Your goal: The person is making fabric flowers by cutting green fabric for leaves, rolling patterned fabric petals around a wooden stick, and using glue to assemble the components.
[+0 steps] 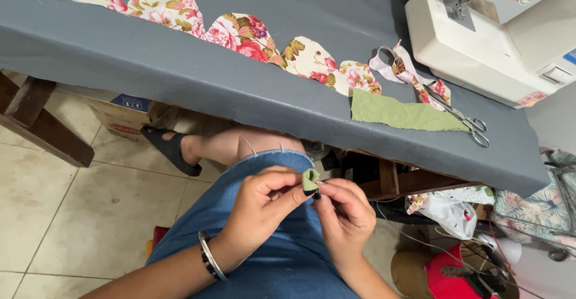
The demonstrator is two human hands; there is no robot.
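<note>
Left hand (264, 200) and right hand (342, 209), fingers pinched shut on one small green fabric piece (310, 179) above the lap | table: five floral scalloped pieces (240, 34), one green cloth strip (402, 113), one pair of scissors (459, 119), one white sewing machine (480, 41) far right | floor left: one cardboard box (123, 116), blue and red labels

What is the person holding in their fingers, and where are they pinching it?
A small green fabric scrap, pinched from both sides: the left hand grips its left edge, the right hand its right edge.
</note>
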